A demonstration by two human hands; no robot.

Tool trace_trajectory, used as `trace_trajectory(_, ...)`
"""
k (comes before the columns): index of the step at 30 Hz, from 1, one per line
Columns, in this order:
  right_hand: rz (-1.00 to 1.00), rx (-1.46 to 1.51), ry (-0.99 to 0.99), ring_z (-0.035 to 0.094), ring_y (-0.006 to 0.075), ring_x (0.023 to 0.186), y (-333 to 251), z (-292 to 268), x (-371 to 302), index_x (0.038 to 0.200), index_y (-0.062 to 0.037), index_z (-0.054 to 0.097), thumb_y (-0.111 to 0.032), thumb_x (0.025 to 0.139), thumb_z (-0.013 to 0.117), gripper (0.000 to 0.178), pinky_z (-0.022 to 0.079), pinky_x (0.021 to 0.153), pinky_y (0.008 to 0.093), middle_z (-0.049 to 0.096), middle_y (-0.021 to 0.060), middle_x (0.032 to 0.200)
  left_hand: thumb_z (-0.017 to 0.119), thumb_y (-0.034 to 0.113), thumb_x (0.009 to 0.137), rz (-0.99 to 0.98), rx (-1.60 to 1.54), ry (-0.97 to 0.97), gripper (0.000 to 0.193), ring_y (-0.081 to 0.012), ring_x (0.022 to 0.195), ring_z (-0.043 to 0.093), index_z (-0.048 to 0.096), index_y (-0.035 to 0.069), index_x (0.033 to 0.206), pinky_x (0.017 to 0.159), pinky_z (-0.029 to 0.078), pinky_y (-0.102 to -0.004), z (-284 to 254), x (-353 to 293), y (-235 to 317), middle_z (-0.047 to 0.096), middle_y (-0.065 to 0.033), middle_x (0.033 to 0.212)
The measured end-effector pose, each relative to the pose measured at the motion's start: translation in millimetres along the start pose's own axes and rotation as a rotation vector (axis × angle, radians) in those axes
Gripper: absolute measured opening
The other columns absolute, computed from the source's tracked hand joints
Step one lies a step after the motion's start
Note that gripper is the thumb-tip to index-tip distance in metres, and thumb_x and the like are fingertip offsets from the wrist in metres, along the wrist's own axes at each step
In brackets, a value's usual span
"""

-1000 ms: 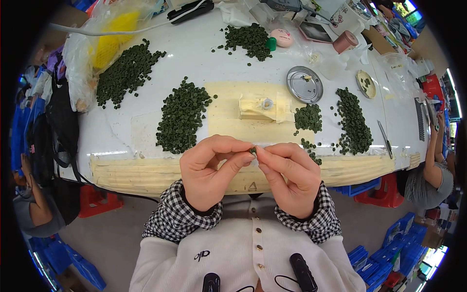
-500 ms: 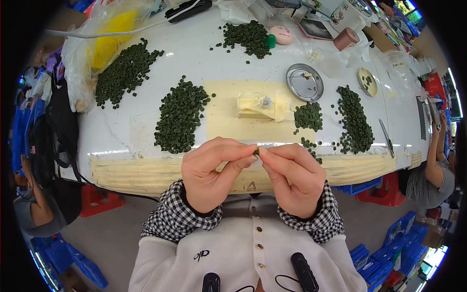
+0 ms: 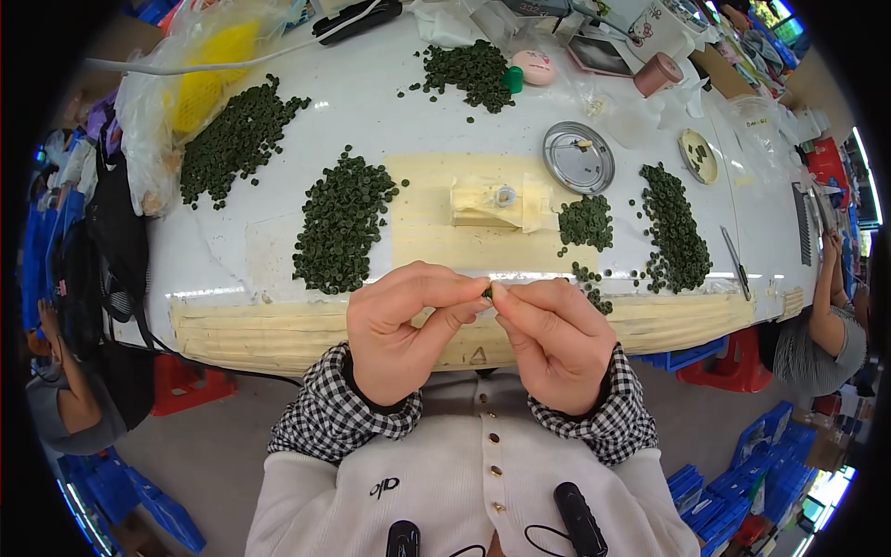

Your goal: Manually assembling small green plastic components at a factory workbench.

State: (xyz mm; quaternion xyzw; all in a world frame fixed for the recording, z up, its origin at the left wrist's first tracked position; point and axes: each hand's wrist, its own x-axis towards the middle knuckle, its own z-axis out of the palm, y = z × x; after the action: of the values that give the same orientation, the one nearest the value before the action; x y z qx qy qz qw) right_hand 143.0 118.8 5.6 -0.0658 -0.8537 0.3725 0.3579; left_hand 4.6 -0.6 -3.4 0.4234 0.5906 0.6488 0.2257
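My left hand (image 3: 401,327) and my right hand (image 3: 551,336) meet fingertip to fingertip above the near edge of the white table (image 3: 371,102). Between them they pinch one small dark green ring-shaped part (image 3: 487,292). Both hands are closed around it, and most of the part is hidden by the fingers. A heap of the same green parts (image 3: 342,221) lies just beyond my left hand. A smaller cluster (image 3: 585,223) and a long pile (image 3: 674,228) lie beyond my right hand.
A taped beige block with a small metal piece (image 3: 501,200) sits mid-table, a round metal lid (image 3: 578,158) behind it. More green heaps (image 3: 237,139) (image 3: 470,67), a yellow bag (image 3: 200,79), a tape roll (image 3: 655,74). Seated people left (image 3: 74,399) and right (image 3: 821,325). Blue crates (image 3: 139,501) on the floor.
My hands have stayed together at the table edge, shifting only slightly while the fingertips work the small green part.
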Motion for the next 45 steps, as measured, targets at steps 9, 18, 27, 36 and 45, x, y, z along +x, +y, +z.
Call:
trace_trajectory(9, 0.051, 0.064, 0.02, 0.064, 0.022, 0.078, -1.8, 2.9, 3.1, 0.109, 0.0033, 0.068, 0.009, 0.08, 0.067, 0.029, 0.052, 0.066, 0.0276, 0.066, 0.013, 0.095, 0.07, -0.01, 0.08, 0.005, -0.029, 0.021, 0.02, -0.0164, 0.079, 0.065, 0.07, -0.002, 0.099, 0.069, 0.052, -0.026, -0.5, -0.3, 0.0, 0.069, -0.0123, 0.089)
trace_trajectory(18, -0.056, 1.495, -0.553, 0.057, 0.022, 0.071, -68.6, 34.2, 23.4, 0.09, 0.0009, 0.059, -0.011, 0.095, 0.055, 0.014, 0.045, 0.064, 0.0328, 0.059, 0.0098, 0.085, 0.064, -0.004, 0.089, -0.103, -0.262, 0.28, 0.014, -0.0133, 0.078, 0.065, 0.066, -0.004, 0.103, 0.069, 0.054, -0.0246, 0.6, -2.0, -4.4, 0.066, -0.0108, 0.093)
trace_trajectory(27, -0.164, 1.928, -1.13, 0.055, 0.02, 0.071, -113.9, 82.3, 25.0, 0.086, 0.0009, 0.056, -0.015, 0.097, 0.052, 0.02, 0.044, 0.062, 0.0321, 0.057, 0.0085, 0.081, 0.059, 0.004, 0.095, -0.078, -0.183, 0.268, 0.018, -0.0105, 0.079, 0.06, 0.063, -0.002, 0.112, 0.071, 0.048, -0.0215, -5.0, -6.1, -16.9, 0.068, -0.011, 0.098)
trace_trajectory(36, -0.168, 1.882, -1.078, 0.055, 0.0179, 0.072, -109.4, 87.7, 29.4, 0.087, 0.0017, 0.057, -0.017, 0.099, 0.05, 0.023, 0.044, 0.063, 0.0307, 0.057, 0.0077, 0.081, 0.061, 0.0, 0.092, -0.066, -0.198, 0.292, 0.014, -0.0131, 0.077, 0.063, 0.065, -0.003, 0.105, 0.066, 0.05, -0.0235, -3.9, -6.9, -19.4, 0.066, -0.0102, 0.093)
trace_trajectory(45, -0.188, 1.869, -1.076, 0.054, 0.0158, 0.072, -110.8, 87.2, 34.5, 0.089, 0.0025, 0.057, -0.019, 0.101, 0.048, 0.026, 0.044, 0.064, 0.0292, 0.057, 0.0069, 0.08, 0.061, -0.002, 0.092, -0.057, -0.179, 0.278, 0.014, -0.014, 0.075, 0.061, 0.064, -0.003, 0.105, 0.066, 0.049, -0.0242, -4.0, -7.2, -18.0, 0.064, -0.0104, 0.093)
